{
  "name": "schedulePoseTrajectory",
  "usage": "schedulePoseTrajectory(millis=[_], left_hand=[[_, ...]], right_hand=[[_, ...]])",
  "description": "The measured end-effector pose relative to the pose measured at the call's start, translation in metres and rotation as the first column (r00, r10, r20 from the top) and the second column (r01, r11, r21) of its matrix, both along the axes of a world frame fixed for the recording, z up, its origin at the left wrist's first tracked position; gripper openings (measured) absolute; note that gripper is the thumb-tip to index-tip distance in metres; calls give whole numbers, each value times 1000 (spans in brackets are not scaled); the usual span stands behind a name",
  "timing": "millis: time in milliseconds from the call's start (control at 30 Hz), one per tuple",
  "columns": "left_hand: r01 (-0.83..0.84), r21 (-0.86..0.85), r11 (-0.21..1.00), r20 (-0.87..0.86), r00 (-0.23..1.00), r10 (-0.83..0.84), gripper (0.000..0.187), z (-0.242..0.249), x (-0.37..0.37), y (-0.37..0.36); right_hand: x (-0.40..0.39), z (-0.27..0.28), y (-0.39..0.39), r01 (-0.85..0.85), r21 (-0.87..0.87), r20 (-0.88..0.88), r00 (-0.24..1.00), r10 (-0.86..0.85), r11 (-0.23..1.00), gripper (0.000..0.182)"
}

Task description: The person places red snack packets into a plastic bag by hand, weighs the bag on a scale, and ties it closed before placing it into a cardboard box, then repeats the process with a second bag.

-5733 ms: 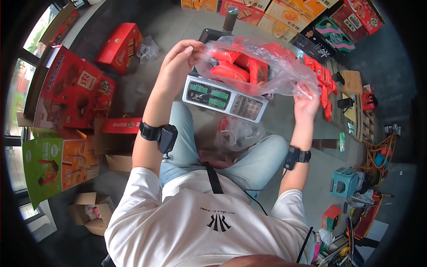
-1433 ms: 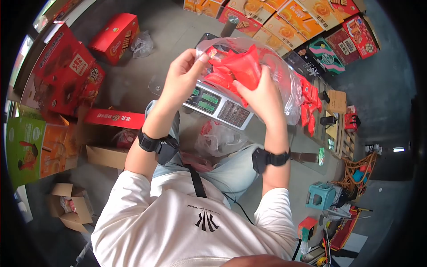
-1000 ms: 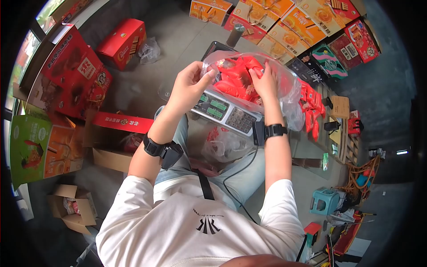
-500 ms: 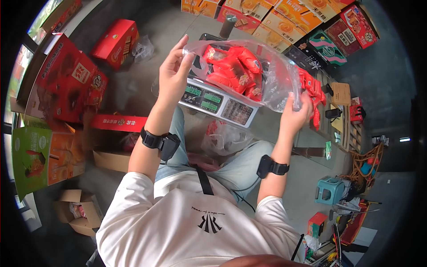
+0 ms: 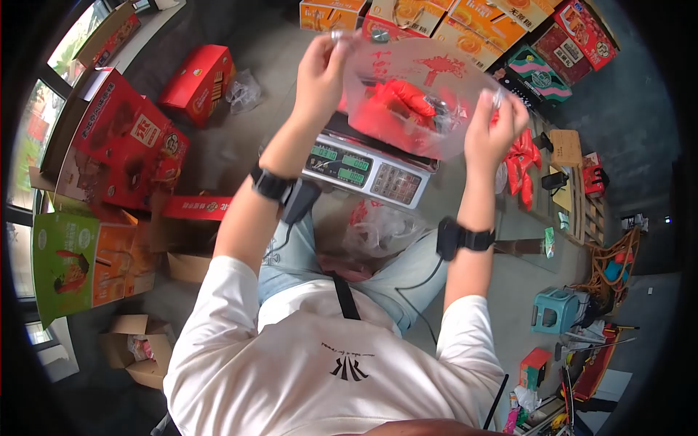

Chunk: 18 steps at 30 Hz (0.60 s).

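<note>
A clear plastic bag [image 5: 378, 69] with red printing is stretched up between my hands, its near side filling the gap. My left hand [image 5: 322, 76] pinches one upper corner of the bag, and my right hand [image 5: 496, 131] grips the opposite corner at the right. Several shiny red packets [image 5: 411, 98] show inside the bag, partly veiled by the plastic. Directly beneath is a digital scale [image 5: 398, 182] with green displays and a keypad; its platform is mostly hidden behind the bag.
More red packets [image 5: 522, 163] lie right of the scale. Another plastic bag [image 5: 382, 229] is below it, near my knees. Stacked gift boxes [image 5: 472, 33] stand at the back, red cartons [image 5: 120, 138] at the left. A blue stool [image 5: 554, 311] and tools are at the right.
Both hands have risen, pulling the bag's edges upward, so its printed side now stands taut. The bag has lifted relative to the scale, and the display readings have changed.
</note>
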<state>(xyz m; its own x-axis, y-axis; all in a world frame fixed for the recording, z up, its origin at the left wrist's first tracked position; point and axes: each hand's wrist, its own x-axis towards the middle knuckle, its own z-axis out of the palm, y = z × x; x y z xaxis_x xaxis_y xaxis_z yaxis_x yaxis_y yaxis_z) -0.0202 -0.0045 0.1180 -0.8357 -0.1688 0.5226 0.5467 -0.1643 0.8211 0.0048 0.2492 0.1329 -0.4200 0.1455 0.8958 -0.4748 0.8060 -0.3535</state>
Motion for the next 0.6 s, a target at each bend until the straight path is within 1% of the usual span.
schedulePoseTrajectory(millis=[33,100,133,167,200,233,267,300,333,367,433,467,500,533,567,600], left_hand=[[-84,-53,995,-9,996,83,23,5,-12,-2],[-88,-78,993,-13,996,87,23,16,-36,-6],[-91,-100,991,-25,996,89,23,17,-48,-9],[-88,-107,990,-18,996,87,23,15,-67,-13],[-120,-77,990,-93,989,113,23,12,-86,-18],[-149,-43,988,-166,976,139,26,15,-90,-19],[-146,-48,988,-163,977,137,26,15,-91,-20],[-130,19,991,-146,981,131,20,25,-84,-20],[-114,85,990,-129,984,124,18,32,-78,-19],[-110,80,991,-125,985,119,18,36,-71,-19],[-170,28,985,-116,978,172,19,42,-64,-18],[-132,115,985,-141,979,148,17,41,-67,-16],[-133,116,984,-143,978,149,17,40,-68,-12],[-96,146,985,-149,982,118,16,38,-68,-7],[-59,176,983,-156,984,87,15,37,-68,-3],[-246,60,967,-172,952,253,16,27,-76,1]], right_hand=[[-14,3,1,-56,30,-17,998,56,998,26],[-51,3,11,-75,-85,35,996,78,994,27],[-61,4,18,-72,-92,46,996,77,993,27],[-71,10,23,-91,-142,140,984,111,986,27],[-75,16,25,-105,-193,229,962,149,976,27],[-73,21,22,-101,-199,231,962,147,975,27],[-72,26,19,-89,-223,187,973,132,971,26],[-70,32,17,-77,-247,144,983,115,966,26],[-64,41,19,-158,-298,200,954,224,941,27],[-65,38,19,-153,-303,204,954,221,941,27],[-72,34,18,-313,-423,-108,949,296,850,29],[-71,33,20,-294,-351,-109,956,273,889,31],[-68,31,18,-296,-350,-111,955,274,889,31],[-65,29,15,-466,-504,-58,858,510,727,31],[-62,25,12,-567,-648,-49,697,716,509,31],[-63,16,8,-502,-716,11,686,728,485,32]])
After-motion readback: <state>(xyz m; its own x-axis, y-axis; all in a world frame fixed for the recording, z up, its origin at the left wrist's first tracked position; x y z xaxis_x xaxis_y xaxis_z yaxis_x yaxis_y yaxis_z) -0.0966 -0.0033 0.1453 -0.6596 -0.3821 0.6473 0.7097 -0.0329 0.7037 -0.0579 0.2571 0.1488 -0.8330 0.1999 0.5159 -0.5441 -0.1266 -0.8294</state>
